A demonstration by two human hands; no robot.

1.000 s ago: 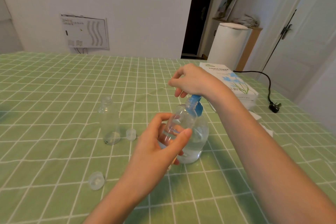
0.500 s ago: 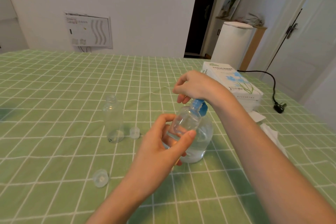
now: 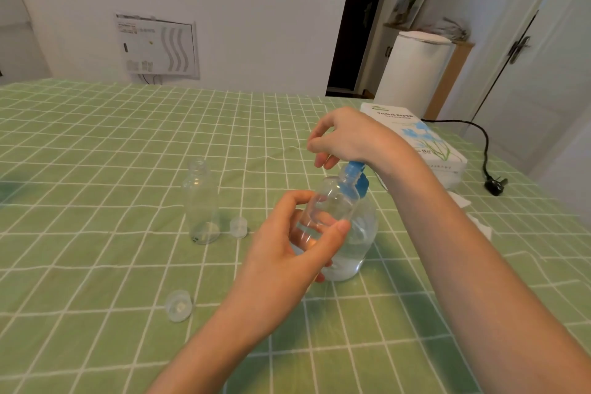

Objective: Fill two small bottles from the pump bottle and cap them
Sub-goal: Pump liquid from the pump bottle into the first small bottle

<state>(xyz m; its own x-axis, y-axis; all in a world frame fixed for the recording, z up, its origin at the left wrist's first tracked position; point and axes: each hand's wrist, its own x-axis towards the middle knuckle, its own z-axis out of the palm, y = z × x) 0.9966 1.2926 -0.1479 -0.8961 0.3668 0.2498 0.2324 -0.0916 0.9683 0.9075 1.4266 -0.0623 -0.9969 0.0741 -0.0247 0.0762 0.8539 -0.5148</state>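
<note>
Held small bottle (image 3: 329,205): clear, uncapped, tilted, neck up against the blue pump head (image 3: 355,182); a shallow pool of clear liquid appears to sit low in it.
Left hand (image 3: 287,249): wrapped round the lower body of the held small bottle, thumb on the near side.
Pump bottle (image 3: 361,233): clear, upright on the tablecloth (image 3: 96,169), directly behind the held bottle and touching it.
Right hand (image 3: 348,137): over the pump head, fingers curled; whether any finger grips the head cannot be told.
Step in hand: judged to be filling the first bottle, with most of the filling left.
Handling advice: hold the neck right at the spout, press straight down so the pump bottle does not tip, and use full, unhurried strokes.
Second small bottle (image 3: 201,205): upright, open, apparently empty, to the left.
Near cap (image 3: 238,227): just beside the second bottle's base.
Far cap (image 3: 179,305): well apart, toward the front.
Tissue box (image 3: 425,141): behind the right forearm.
</note>
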